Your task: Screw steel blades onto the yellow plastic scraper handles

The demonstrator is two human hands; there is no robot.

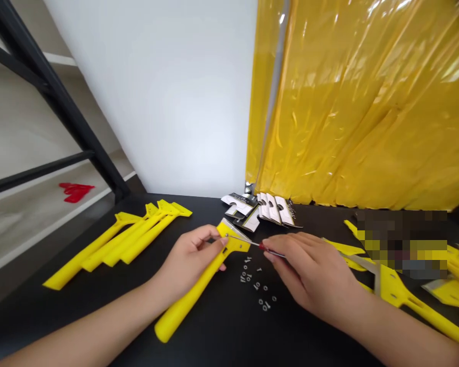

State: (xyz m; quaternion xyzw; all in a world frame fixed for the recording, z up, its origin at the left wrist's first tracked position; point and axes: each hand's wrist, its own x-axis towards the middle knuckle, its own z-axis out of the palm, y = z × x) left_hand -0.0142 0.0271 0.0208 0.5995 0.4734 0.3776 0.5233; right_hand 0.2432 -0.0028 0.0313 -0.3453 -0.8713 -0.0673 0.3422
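Observation:
My left hand (189, 257) grips a yellow plastic scraper (191, 295) by its neck, with the handle pointing toward me and a metal blade at its head. My right hand (309, 270) is shut on a small red-handled screwdriver (270, 250). The screwdriver's thin metal shaft reaches across to the scraper head, near my left thumb. Several tiny metal screws and washers (254, 285) lie on the black table (214, 336) between my hands. Other yellow scrapers (117, 242) lie side by side to the left, and more (405, 290) lie to the right.
Printed cardboard packaging cards (258, 210) stand in a cluster at the table's back edge. Behind them hangs a yellow plastic curtain (359, 112) beside a white wall (149, 92). A black metal frame (49, 97) rises at left. A pixelated patch covers part of the right side.

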